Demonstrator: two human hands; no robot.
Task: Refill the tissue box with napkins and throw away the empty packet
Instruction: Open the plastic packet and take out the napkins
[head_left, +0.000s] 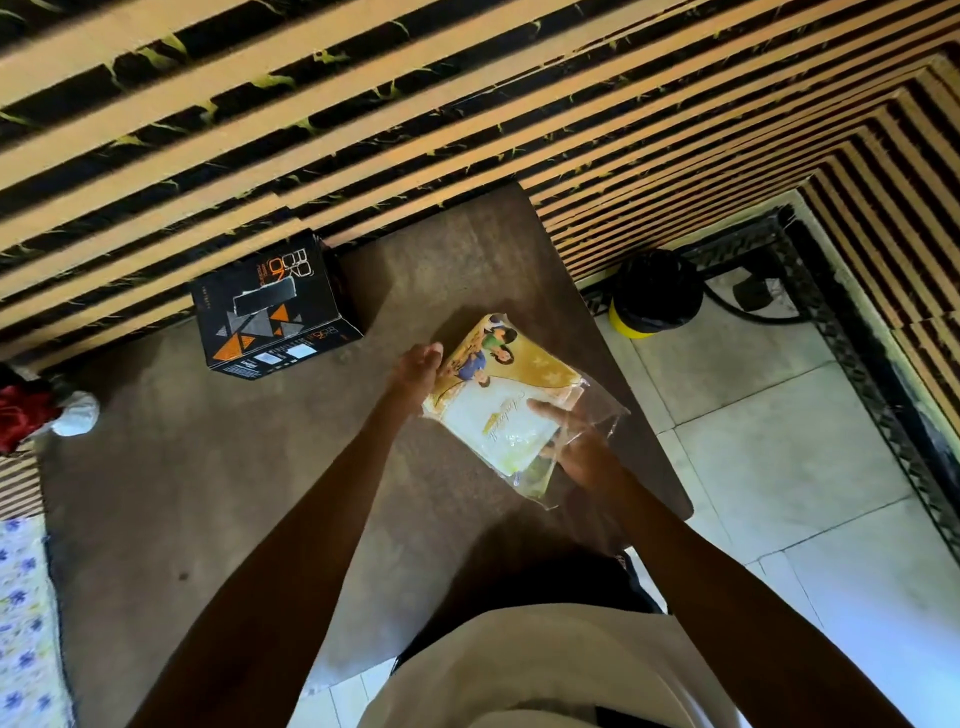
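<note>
Over the brown tabletop, both hands hold a napkin packet. Left hand fingers press its far edge; right hand fingers pinch its clear end. A black tissue box sits apart.

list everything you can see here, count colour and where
tissue box: 1, black with orange and grey triangles, far side of the table by the wall
napkin packet: 1, yellow and white printed plastic, held above the table's right part
table: 1, brown, centre
bin: 1, yellow with black liner, on the tiled floor right of the table
red and white bundle: 1, table's left edge, unclear what
floral cloth: 1, white and blue, lower left
hands: 2, left at the packet's far-left edge, right gripping its near-right side
</note>
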